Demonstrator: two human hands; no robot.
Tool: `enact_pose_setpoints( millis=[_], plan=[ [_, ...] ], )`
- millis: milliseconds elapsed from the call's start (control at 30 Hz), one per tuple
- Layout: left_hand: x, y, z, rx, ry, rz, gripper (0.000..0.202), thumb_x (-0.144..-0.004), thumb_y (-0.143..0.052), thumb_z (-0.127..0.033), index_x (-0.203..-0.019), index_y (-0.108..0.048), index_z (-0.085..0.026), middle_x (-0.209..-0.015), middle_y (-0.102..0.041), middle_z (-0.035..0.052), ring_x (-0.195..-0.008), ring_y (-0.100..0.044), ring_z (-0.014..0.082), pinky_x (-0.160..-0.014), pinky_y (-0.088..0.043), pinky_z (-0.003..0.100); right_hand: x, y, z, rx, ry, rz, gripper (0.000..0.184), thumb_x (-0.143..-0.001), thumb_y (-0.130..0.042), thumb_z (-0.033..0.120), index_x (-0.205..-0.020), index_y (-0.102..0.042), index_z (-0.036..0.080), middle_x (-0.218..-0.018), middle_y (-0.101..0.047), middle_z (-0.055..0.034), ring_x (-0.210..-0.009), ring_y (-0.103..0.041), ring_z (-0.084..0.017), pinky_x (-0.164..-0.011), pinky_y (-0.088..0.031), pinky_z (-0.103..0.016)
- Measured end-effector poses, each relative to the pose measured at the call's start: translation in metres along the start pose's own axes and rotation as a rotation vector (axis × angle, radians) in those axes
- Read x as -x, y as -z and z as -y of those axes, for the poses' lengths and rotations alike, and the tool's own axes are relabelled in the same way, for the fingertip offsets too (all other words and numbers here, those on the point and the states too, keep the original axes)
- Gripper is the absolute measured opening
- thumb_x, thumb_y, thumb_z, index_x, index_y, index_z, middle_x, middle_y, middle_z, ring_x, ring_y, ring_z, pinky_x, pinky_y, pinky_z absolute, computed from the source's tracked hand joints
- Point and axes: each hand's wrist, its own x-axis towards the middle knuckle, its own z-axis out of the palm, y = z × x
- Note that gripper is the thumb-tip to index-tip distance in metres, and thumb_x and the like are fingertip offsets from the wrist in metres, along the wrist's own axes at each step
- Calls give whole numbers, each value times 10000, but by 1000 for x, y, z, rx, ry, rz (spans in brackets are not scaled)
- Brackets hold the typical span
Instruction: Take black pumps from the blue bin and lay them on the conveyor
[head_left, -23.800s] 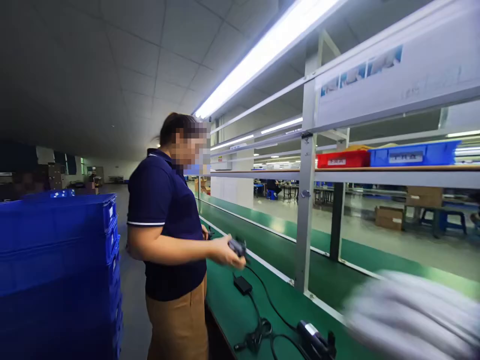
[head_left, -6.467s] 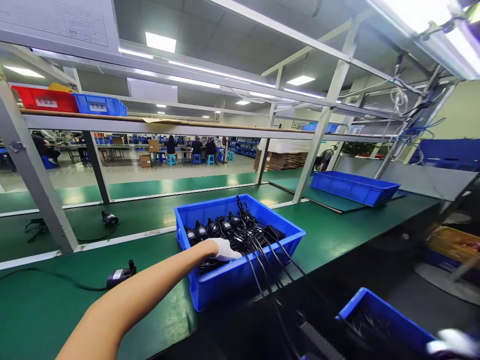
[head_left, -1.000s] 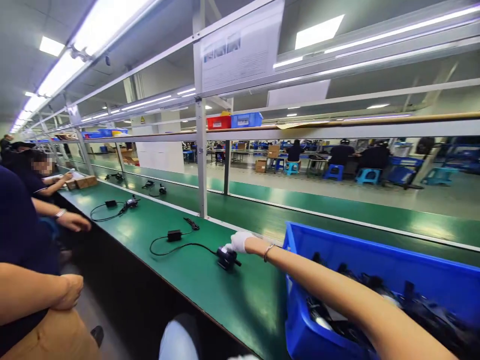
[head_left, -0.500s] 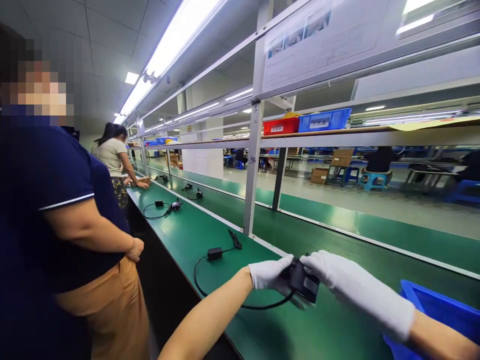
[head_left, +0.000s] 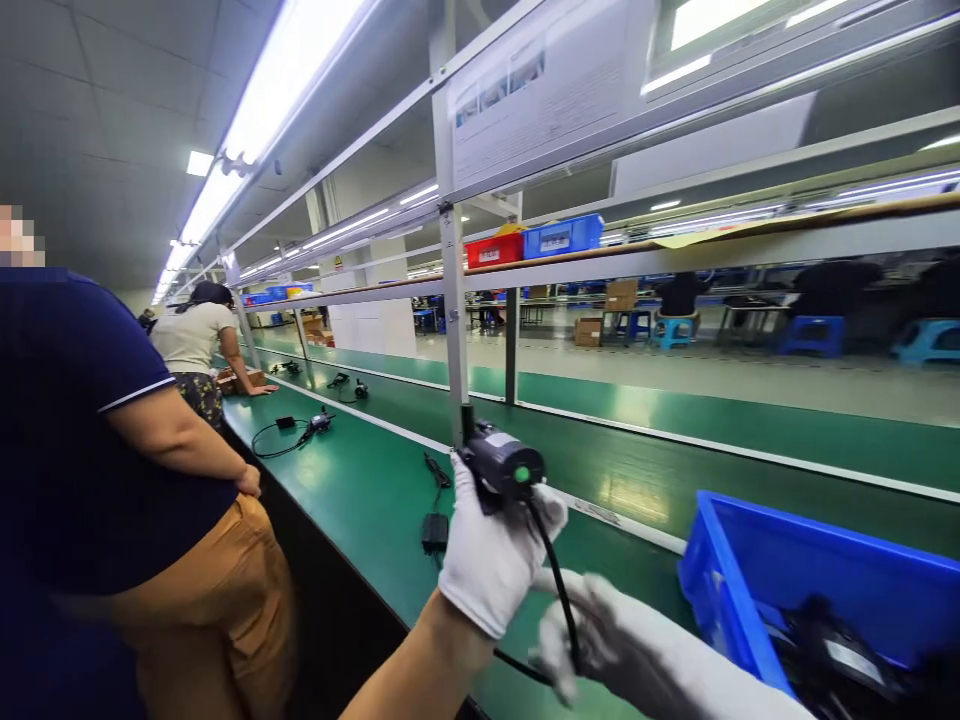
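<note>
On the long green workbench (head_left: 367, 510) stands a blue rectangular plastic bin (head_left: 825, 575) with black labelled units (head_left: 840, 650) heaped inside. Left of the bin, raised above the bench, the left hand (head_left: 491, 560), in a white fabric glove, firmly grasps a black cylindrical device (head_left: 504, 463) with a pale label and a green dot on its near end. From it a black round cable (head_left: 560, 580) curves down past the right hand (head_left: 589, 625), which wears a long white fabric glove, is blurred, and sits between device and bin, fingers bent; I cannot tell whether it grips the cable. Farther left of the bin, a black box-shaped adapter (head_left: 434, 533) lies on the bench, just past the left hand. At the bin's far left, well apart from it, stands a co-worker in a navy short-sleeved shirt and tan trousers (head_left: 82, 430)
</note>
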Motion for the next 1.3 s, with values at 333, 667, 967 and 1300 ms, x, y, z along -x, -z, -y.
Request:
enact_pose_setpoints(
  millis=[333, 667, 967, 1300],
  plan=[
    [14, 61, 3, 36, 290, 94, 457, -992, -557, -528, -935, -676, -90, -725, -557, 36, -590, -535, 127, -575, -480, 254, 31, 15, 57, 89, -451, 11, 424, -841, -411, 572, -661, -390, 189, -651, -405, -1, -643, -369, -139, -607, -311, -265],
    [-14, 115, 0, -236, 240, 398, 773, -711, -742, -797, -989, -743, -75, -668, -554, 11, -492, -453, 117, -439, -283, 249, 33, -10, 15, 213, -334, 173, 409, -954, -461, 385, -639, -320, 166, -580, -245, 35, -570, -212, -107, -540, -168, -268],
    [12, 138, -1, -1057, -649, 78, 1121, -433, -992, -670, -1377, -606, -206, -1167, -635, 113, -1080, -606, 314, -1035, -467, 406, 38, 13, -1, -65, -188, -228, 872, -932, -76, 904, -786, -582, 210, -738, -672, -70, -672, -602, -190, -665, -515, -300],
    [9, 153, 3, -1372, -832, 180, 1238, -511, -922, -742, -1477, -343, -229, -1110, -597, 100, -918, -609, 278, -961, -471, 408, 38, 12, 17, -35, -292, -123, 895, -905, -48, 927, -777, -563, 206, -741, -695, -86, -667, -638, -195, -659, -494, -310]
  ],
)
